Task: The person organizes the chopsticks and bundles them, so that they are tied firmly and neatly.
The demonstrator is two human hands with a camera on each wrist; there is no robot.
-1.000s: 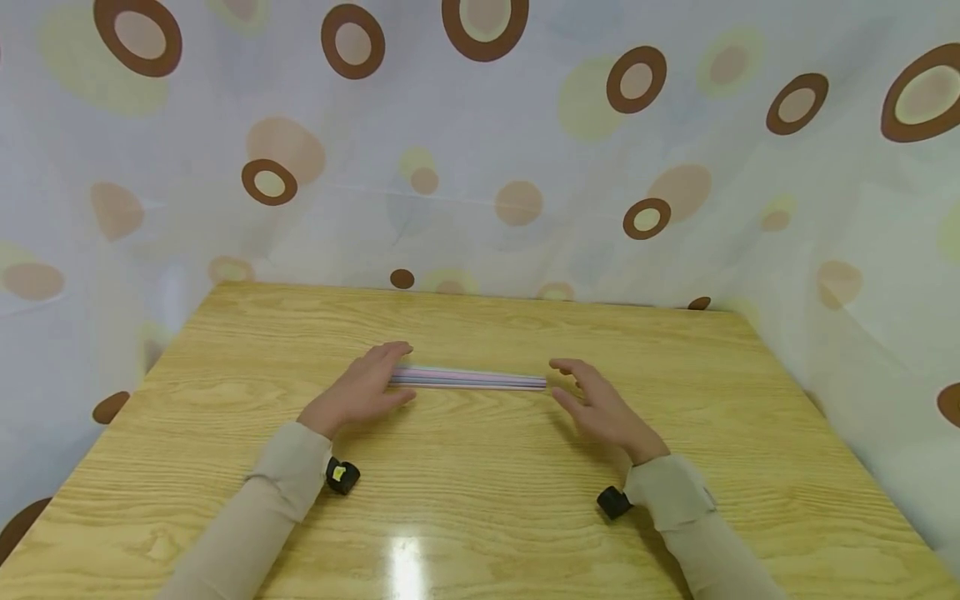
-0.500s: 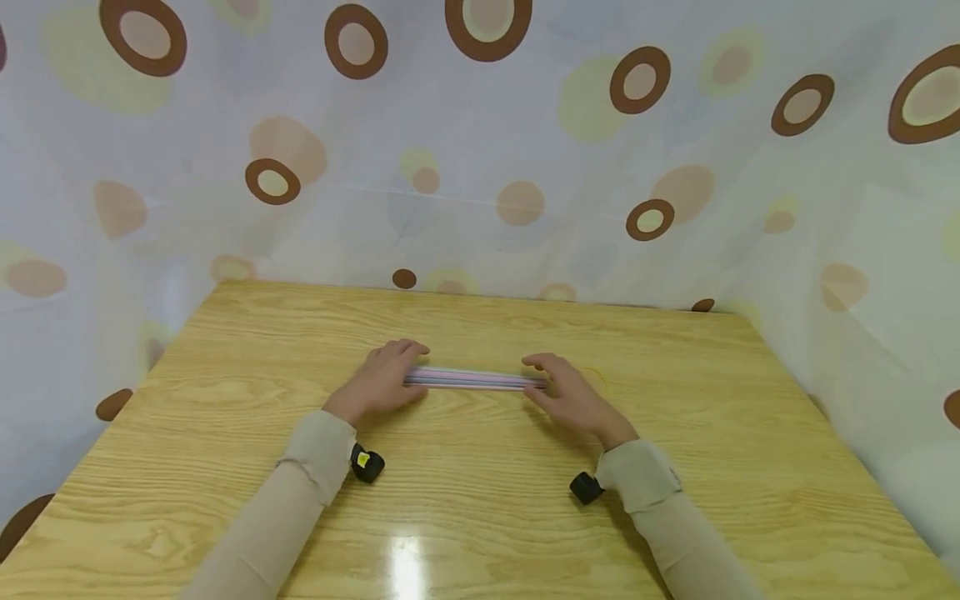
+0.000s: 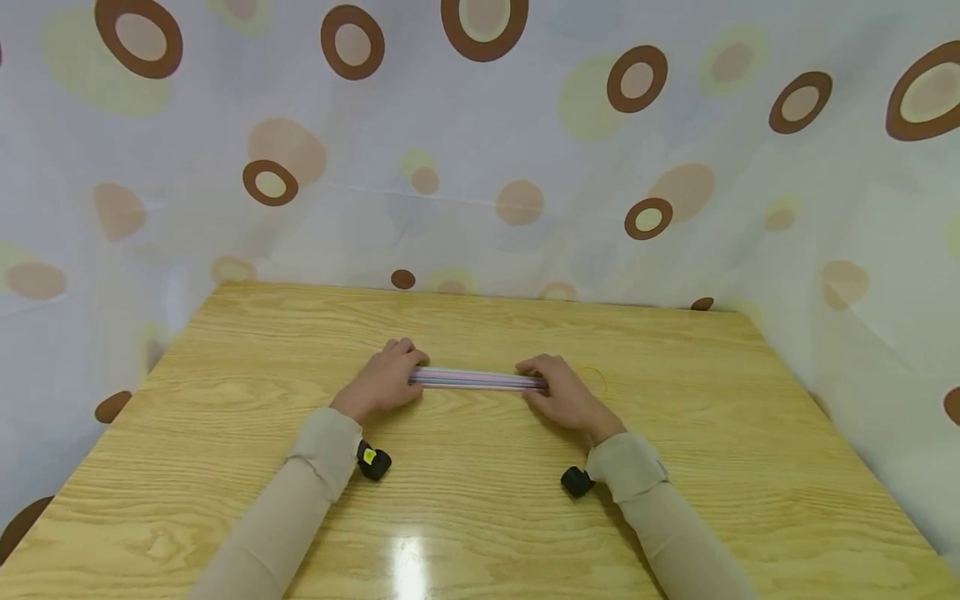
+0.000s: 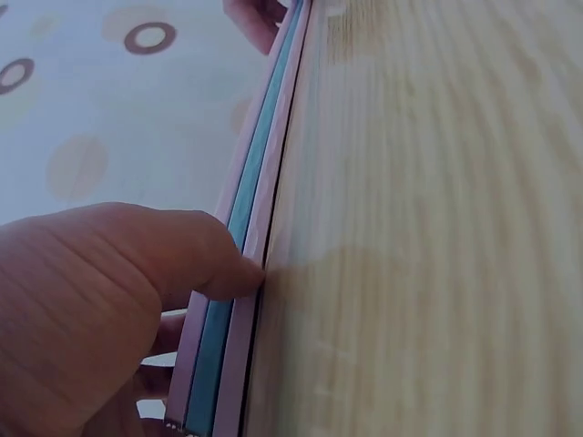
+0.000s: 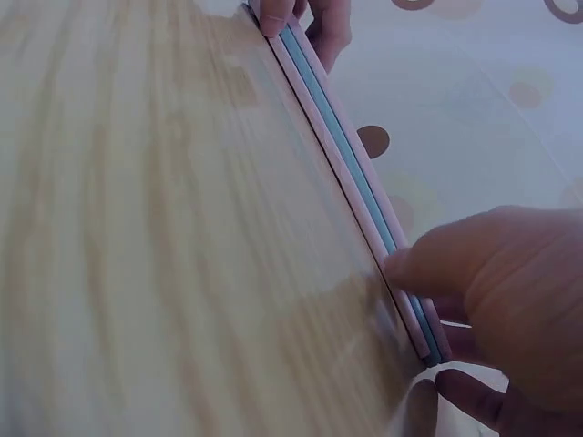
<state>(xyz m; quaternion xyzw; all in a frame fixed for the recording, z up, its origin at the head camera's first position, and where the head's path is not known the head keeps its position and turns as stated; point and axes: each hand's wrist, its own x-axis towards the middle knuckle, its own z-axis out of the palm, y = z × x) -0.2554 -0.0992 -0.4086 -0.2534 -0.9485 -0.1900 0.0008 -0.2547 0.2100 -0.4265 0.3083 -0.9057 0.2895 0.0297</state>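
Note:
A bundle of long, thin pink and blue sticks (image 3: 476,379) lies crosswise near the middle of the table, side by side. My left hand (image 3: 384,381) grips its left end, thumb along the near side and fingers on the far side. At the other end my right hand (image 3: 567,393) holds the sticks the same way. The left wrist view shows my left thumb pressed on the near pink stick (image 4: 264,196), with a blue-green stick (image 4: 239,218) beside it. In the right wrist view the right thumb (image 5: 401,266) lies against the sticks close to their end.
A thin yellow loop (image 3: 598,377) lies on the wooden table (image 3: 480,475) just beyond my right hand. Patterned white cloth (image 3: 450,233) hangs behind the table and along both sides. A black camera (image 3: 374,461) sits at my left wrist, another camera (image 3: 577,482) at my right.
Both hands have moved inward; the right hand, apart from the sticks one second ago, now grips their right end. The left fingers have closed in, and the yellow loop has come into view.

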